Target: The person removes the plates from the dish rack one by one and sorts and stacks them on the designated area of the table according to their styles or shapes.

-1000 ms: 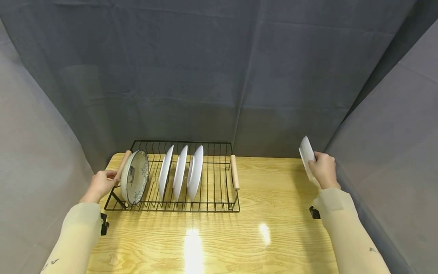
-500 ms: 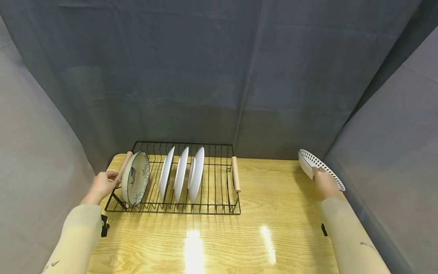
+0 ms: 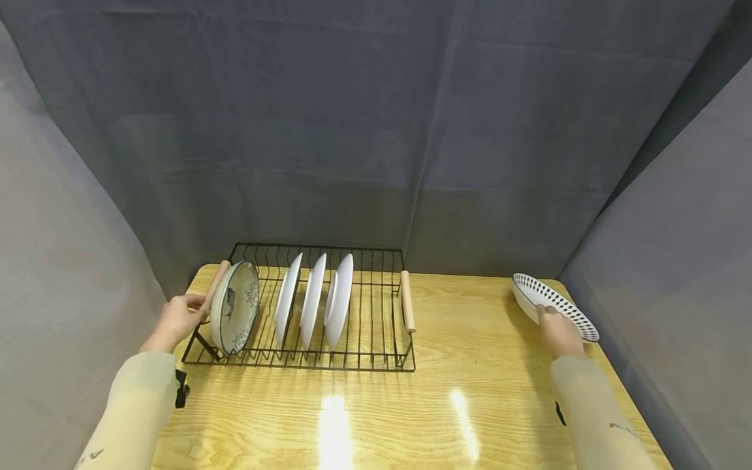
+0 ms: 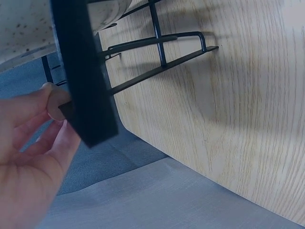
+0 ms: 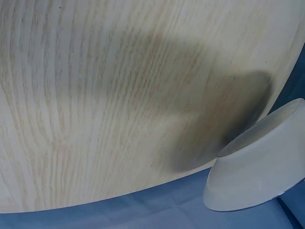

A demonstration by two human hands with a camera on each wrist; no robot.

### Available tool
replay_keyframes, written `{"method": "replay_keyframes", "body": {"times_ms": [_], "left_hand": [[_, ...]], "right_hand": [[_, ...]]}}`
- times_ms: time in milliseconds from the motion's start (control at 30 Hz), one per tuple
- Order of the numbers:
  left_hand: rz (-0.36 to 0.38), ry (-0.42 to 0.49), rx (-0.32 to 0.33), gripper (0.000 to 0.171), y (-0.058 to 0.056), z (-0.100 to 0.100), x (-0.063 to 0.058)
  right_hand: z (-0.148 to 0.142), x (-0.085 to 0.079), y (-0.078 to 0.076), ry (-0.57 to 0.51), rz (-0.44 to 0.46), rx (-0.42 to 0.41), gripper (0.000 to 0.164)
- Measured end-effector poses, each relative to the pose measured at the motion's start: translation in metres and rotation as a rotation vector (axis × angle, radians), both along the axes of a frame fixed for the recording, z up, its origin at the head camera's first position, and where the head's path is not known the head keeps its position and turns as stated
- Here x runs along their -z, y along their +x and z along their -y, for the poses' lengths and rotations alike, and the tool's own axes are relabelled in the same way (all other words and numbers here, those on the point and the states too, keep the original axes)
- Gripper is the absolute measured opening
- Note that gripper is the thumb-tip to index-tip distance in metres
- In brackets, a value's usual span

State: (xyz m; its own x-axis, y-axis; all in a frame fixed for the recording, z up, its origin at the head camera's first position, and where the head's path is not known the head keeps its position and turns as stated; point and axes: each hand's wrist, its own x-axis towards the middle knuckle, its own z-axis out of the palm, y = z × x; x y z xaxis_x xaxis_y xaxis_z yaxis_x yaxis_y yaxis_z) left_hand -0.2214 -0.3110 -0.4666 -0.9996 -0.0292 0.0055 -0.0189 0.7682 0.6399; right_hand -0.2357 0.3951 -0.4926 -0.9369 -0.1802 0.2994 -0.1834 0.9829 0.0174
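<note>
My left hand (image 3: 174,320) pinches the left wooden handle (image 3: 216,284) of a black wire dish rack (image 3: 376,356); the left wrist view shows thumb and fingers around the round handle end (image 4: 57,102). Beside it a cream bowl with a floral rim (image 3: 237,307) leans upright in the rack. At the far right my right hand (image 3: 561,333) grips the near rim of a white plate with black dots (image 3: 552,297), tilted low over the table's back corner. Its pale underside (image 5: 257,167) and shadow show in the right wrist view, where the hand itself is out of frame.
Several white plates stand on edge in the rack, among them one (image 3: 339,303) toward its right half. The rack's right wooden handle (image 3: 407,301) faces the wooden table (image 3: 458,339). Dark cloth (image 3: 329,130) hangs behind, and grey cloth walls (image 3: 675,261) flank both sides.
My right hand has turned the dotted plate from nearly edge-on to face up and lowered it toward the table's right back corner. The left hand keeps its hold on the rack handle.
</note>
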Motion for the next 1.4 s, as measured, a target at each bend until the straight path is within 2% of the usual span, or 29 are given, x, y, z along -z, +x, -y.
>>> {"method": "replay_keyframes", "body": {"times_ms": [500, 967, 1200, 1400], "left_hand": [[0.009, -0.007, -0.014, 0.036, 0.0, -0.001, -0.001], [-0.004, -0.009, -0.025, 0.035, 0.0, -0.002, -0.001], [-0.01, -0.012, -0.025, 0.036, 0.0, 0.0, 0.001], [-0.002, -0.028, -0.021, 0.034, -0.003, -0.002, 0.003]], "right_hand": [[0.003, 0.01, 0.006, 0.026, 0.038, -0.006, 0.028], [0.005, 0.015, -0.007, -0.003, 0.063, -0.024, 0.024], [0.016, 0.014, -0.014, -0.017, 0.118, -0.021, 0.027], [0.022, 0.022, -0.016, -0.065, 0.181, -0.015, 0.029]]}}
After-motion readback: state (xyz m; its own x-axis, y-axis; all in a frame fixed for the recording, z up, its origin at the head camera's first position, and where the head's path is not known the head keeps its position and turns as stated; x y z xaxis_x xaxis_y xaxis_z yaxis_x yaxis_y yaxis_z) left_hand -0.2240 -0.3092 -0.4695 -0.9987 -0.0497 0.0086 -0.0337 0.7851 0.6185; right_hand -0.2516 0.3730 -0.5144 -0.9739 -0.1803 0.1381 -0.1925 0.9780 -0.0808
